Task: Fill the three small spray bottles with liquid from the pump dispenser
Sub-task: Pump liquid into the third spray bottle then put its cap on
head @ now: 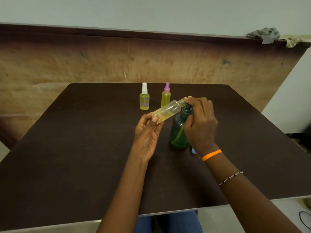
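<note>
**A:** From the head view, what did you have at centre frame?

**B:** I saw the left hand point(148, 132) gripping an uncapped spray bottle point(167, 111) by its base, thumb and fingers curled round it. The bottle was tilted, neck pointing to the upper right, with some yellow liquid lying along its lower side. Its open neck sat right at the nozzle of the green pump dispenser point(179, 132), which stood on the dark table point(75, 148) just right of centre.

**A:** And the right hand?

**B:** The right hand point(201, 121) was over the pump head, fingers curled down around it; it covered most of the pump top, so I could not tell how far it was pressed. An orange band point(212, 154) and a beaded bracelet point(230, 178) ringed that wrist.

**A:** The other bottles?

**B:** Above centre, I saw two standing upright and capped: the white-capped bottle point(144, 98) on the left, the purple-capped bottle point(166, 97) near it to the right, both yellow with liquid. A small blue object point(193, 150) peeked out beside the dispenser's base, mostly hidden.
</note>
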Action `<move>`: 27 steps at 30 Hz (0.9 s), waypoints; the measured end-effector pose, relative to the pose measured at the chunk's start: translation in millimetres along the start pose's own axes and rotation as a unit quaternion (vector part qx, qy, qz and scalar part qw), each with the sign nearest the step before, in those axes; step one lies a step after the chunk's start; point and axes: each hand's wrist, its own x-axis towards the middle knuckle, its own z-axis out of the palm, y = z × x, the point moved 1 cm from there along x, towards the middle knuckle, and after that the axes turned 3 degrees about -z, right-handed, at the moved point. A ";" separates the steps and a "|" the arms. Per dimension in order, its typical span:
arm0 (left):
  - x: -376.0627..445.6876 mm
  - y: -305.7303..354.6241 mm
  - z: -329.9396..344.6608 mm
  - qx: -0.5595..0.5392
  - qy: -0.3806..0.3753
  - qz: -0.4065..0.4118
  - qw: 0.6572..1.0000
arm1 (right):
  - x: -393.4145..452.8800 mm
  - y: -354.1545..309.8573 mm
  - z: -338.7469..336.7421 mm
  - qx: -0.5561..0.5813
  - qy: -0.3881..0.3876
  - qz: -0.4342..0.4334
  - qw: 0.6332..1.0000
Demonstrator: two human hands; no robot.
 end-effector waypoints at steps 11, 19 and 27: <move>-1.5 0.3 1.0 0.001 -0.004 0.000 1.000 | 16.6 -4.6 -15.5 -0.005 -0.058 0.000 0.998; -1.7 -0.4 1.7 0.002 -0.005 -0.002 1.000 | 9.2 -5.4 -9.7 -0.018 -0.045 0.004 0.999; 0.3 0.4 -0.7 0.001 -0.007 0.001 1.000 | 18.9 -2.2 -9.8 -0.007 -0.033 0.009 0.999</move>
